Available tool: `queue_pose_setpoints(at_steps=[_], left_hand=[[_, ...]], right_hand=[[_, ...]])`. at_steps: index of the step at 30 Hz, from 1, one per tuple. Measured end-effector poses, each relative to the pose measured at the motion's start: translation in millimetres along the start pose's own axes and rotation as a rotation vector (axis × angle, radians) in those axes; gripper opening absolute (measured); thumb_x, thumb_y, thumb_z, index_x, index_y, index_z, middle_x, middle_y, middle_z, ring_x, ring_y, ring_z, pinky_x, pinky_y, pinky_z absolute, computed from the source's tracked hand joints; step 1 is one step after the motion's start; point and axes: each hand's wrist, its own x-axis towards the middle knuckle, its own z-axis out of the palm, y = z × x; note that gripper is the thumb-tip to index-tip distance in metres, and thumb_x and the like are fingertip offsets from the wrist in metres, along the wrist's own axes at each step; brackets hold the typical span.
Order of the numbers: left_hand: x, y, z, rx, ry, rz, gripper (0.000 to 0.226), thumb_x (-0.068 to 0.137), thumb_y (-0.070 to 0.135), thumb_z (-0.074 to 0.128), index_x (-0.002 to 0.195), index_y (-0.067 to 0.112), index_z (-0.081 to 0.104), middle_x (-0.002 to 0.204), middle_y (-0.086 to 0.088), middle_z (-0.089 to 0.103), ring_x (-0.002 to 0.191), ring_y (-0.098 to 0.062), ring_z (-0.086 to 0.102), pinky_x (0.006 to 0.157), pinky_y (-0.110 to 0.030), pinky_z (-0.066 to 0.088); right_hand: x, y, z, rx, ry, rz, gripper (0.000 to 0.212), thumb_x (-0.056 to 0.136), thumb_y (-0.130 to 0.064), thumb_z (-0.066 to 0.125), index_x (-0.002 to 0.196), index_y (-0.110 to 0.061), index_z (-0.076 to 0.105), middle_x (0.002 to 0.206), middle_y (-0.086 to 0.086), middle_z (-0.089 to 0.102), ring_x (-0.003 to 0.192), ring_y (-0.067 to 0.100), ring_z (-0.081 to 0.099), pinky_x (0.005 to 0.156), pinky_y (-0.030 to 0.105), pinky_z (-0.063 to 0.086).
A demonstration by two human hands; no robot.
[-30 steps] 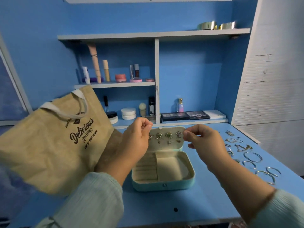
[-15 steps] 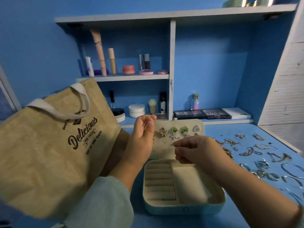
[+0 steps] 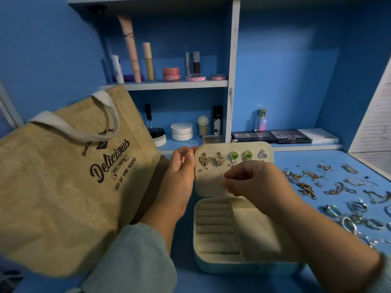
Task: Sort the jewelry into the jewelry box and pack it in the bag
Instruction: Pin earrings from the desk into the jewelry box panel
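The teal jewelry box (image 3: 232,265) lies open on the blue desk, its ring rolls and side compartment bare. My left hand (image 3: 182,172) grips the left edge of the upright cream lid (image 3: 208,187). Several earrings (image 3: 233,158) are pinned along the lid's top row: two butterflies, two green stones, one silver triangle. My right hand (image 3: 254,180) hovers before the lid's lower row with fingertips pinched together; what they hold is hidden. Loose chains, rings and hoops (image 3: 338,191) lie scattered right of the box. The tan "Delicious" bag (image 3: 63,187) stands at the left.
Shelves behind the desk carry cosmetic tubes and jars (image 3: 171,74), white pots (image 3: 182,131) and eyeshadow palettes (image 3: 270,136). A white slatted panel (image 3: 374,123) borders the desk's right side. The bag leans close against my left forearm.
My right hand dropped from the lid's upper right corner to its lower row. My left hand stayed on the lid's edge. The view came closer to the box.
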Motion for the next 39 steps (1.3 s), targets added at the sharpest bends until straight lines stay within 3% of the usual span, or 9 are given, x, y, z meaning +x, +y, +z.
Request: queue_pose_setpoints(at_steps=[5,9,13,15,19,23,30,39], left_hand=[[4.0,-7.8,-1.5,0.047,-0.010,-0.020,0.012,0.074,0.053,0.048,0.077,0.050,0.059,0.112,-0.004,0.063,0.111,-0.023,0.057,0.100,-0.049,0.042],[6.4,-10.5,-2.7,0.078,-0.022,-0.006,0.012,0.074,0.053,0.049,0.078,0.050,0.060,0.109,-0.002,0.065,0.110,-0.022,0.058,0.100,-0.049,0.042],[5.9,-10.3,-5.3,0.112,-0.020,-0.021,0.012,0.091,0.042,0.046,0.091,0.040,0.058,0.109,0.000,0.064,0.109,-0.021,0.058,0.100,-0.049,0.042],[4.7,-10.3,-6.4,0.139,-0.032,-0.044,0.012,0.094,0.039,0.044,0.094,0.037,0.056,0.108,0.000,0.064,0.107,-0.020,0.058,0.099,-0.048,0.043],[2.5,-6.1,-7.7,0.166,-0.050,-0.094,0.013,0.096,0.038,0.041,0.096,0.038,0.053,0.110,0.003,0.061,0.108,-0.017,0.056,0.101,-0.045,0.042],[0.8,-4.1,-8.8,0.148,-0.056,-0.093,0.014,0.097,0.036,0.042,0.094,0.035,0.055,0.106,0.000,0.063,0.105,-0.018,0.058,0.099,-0.047,0.044],[0.6,-2.6,-9.5,0.135,-0.059,-0.099,0.013,0.097,0.037,0.041,0.095,0.037,0.055,0.112,0.000,0.062,0.109,-0.019,0.057,0.099,-0.046,0.044],[-3.5,2.6,-8.1,0.148,-0.048,-0.095,0.014,0.097,0.037,0.040,0.094,0.036,0.053,0.108,0.001,0.061,0.107,-0.018,0.056,0.099,-0.045,0.044]], right_hand=[[0.8,6.3,4.7,-0.067,0.044,-0.021,0.009,0.073,-0.024,0.077,0.072,-0.023,0.068,0.067,-0.001,0.067,0.060,0.012,0.057,0.062,0.028,0.049],[0.7,8.6,4.6,-0.136,0.036,-0.065,0.010,0.079,-0.028,0.071,0.070,-0.024,0.066,0.062,-0.006,0.061,0.056,0.008,0.052,0.053,0.016,0.041],[1.2,6.8,6.1,-0.293,0.019,-0.136,0.012,0.083,-0.031,0.066,0.073,-0.026,0.063,0.063,-0.012,0.057,0.057,0.001,0.049,0.050,0.008,0.038],[1.9,3.8,7.7,-0.358,0.003,-0.176,0.011,0.085,-0.032,0.063,0.076,-0.025,0.062,0.068,-0.011,0.059,0.063,0.002,0.052,0.054,0.011,0.039],[4.7,-7.7,11.0,-0.454,0.006,-0.239,0.016,0.087,-0.035,0.060,0.082,-0.020,0.064,0.075,-0.003,0.062,0.070,0.012,0.057,0.065,0.030,0.050],[8.2,-15.5,16.6,-0.501,0.050,-0.251,0.024,0.087,-0.034,0.059,0.076,-0.013,0.063,0.069,0.001,0.059,0.060,0.013,0.049,0.054,0.023,0.038],[4.9,-17.6,28.4,-0.451,0.123,-0.218,0.027,0.087,-0.030,0.059,0.073,-0.008,0.066,0.069,0.009,0.064,0.065,0.024,0.058,0.059,0.034,0.046],[5.3,-13.1,37.3,-0.353,0.188,-0.141,0.027,0.085,-0.034,0.061,0.074,-0.010,0.065,0.068,0.007,0.064,0.063,0.022,0.058,0.061,0.038,0.049]])
